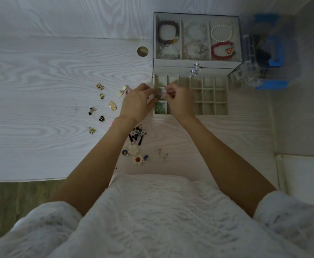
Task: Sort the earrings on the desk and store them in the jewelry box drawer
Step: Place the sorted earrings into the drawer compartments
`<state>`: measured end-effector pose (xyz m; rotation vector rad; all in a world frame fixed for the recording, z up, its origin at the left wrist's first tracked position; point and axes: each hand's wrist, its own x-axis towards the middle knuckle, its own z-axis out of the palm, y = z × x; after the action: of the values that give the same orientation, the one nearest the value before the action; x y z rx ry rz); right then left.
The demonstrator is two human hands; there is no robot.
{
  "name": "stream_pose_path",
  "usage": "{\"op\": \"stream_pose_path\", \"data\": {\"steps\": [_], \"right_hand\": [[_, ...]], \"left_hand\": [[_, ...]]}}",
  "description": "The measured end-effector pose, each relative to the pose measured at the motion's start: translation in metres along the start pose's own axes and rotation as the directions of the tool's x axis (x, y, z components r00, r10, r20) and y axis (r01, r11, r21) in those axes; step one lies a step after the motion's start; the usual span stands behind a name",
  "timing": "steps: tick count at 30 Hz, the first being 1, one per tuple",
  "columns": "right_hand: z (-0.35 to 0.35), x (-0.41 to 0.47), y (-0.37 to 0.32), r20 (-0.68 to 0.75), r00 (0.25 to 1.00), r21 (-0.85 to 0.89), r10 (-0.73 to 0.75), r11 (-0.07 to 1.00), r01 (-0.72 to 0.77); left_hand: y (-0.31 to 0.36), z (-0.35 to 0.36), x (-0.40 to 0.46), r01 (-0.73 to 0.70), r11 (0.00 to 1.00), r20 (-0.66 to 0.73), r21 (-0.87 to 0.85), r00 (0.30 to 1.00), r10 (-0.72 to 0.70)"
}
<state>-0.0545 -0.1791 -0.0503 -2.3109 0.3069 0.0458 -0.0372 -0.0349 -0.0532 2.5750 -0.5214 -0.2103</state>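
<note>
Over the left end of the open drawer (211, 94), the left hand (136, 104) and right hand (179, 102) together pinch one small blurred earring (159, 94), while seven earrings (100, 86) lie on the counter (40, 81) left of it.

Views: one, head-worn, wide-angle. Position: above the seated person's lap, looking forward and steeply down over the near edge of the table (40, 101). Framing: the white-clad torso filled the bottom; both forearms ran up the middle to the hands, left (136, 103) and right (180, 102), at mid-frame. Range: close, within arm's reach of the jewelry box drawer (210, 95). Far limit: the wall behind the table. Distortion: straight edges bowed toward the frame's sides. Overlap: none, single view.
</note>
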Motion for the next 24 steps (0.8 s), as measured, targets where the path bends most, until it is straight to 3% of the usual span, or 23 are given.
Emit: {"op": "stream_pose_path", "data": {"steps": [5, 9, 14, 17, 20, 22, 24], "right_hand": [[-0.001, -0.013, 0.011, 0.143, 0.974, -0.325, -0.174, 0.922, 0.212], [-0.005, -0.026, 0.014, 0.168, 0.96, -0.375, -0.225, 0.886, 0.273], [-0.024, -0.058, 0.016, 0.136, 0.95, -0.236, -0.28, 0.922, 0.306], [-0.036, -0.091, 0.026, 0.186, 0.947, -0.187, -0.262, 0.937, 0.296], [-0.033, -0.121, 0.036, 0.255, 0.954, -0.155, -0.155, 0.968, 0.198], [-0.023, -0.137, 0.04, 0.302, 0.95, -0.165, -0.081, 0.977, 0.136], [-0.012, -0.148, 0.043, 0.325, 0.945, -0.174, -0.035, 0.98, 0.096]], "left_hand": [[0.008, 0.005, -0.003, -0.005, 0.976, 0.075, 0.216, 0.997, -0.012], [0.014, -0.001, -0.002, -0.034, 0.963, 0.077, 0.267, 0.997, 0.014], [0.021, -0.023, -0.031, -0.041, 0.994, -0.02, 0.105, 0.999, 0.043], [0.034, -0.033, -0.063, -0.069, 0.979, -0.147, -0.192, 0.988, 0.041], [0.054, -0.03, -0.094, -0.015, 0.918, -0.167, -0.397, 0.984, -0.056], [0.059, -0.02, -0.11, -0.007, 0.939, -0.114, -0.345, 0.993, -0.035], [0.057, -0.007, -0.121, -0.013, 0.983, 0.012, -0.183, 1.0, 0.015]]}}
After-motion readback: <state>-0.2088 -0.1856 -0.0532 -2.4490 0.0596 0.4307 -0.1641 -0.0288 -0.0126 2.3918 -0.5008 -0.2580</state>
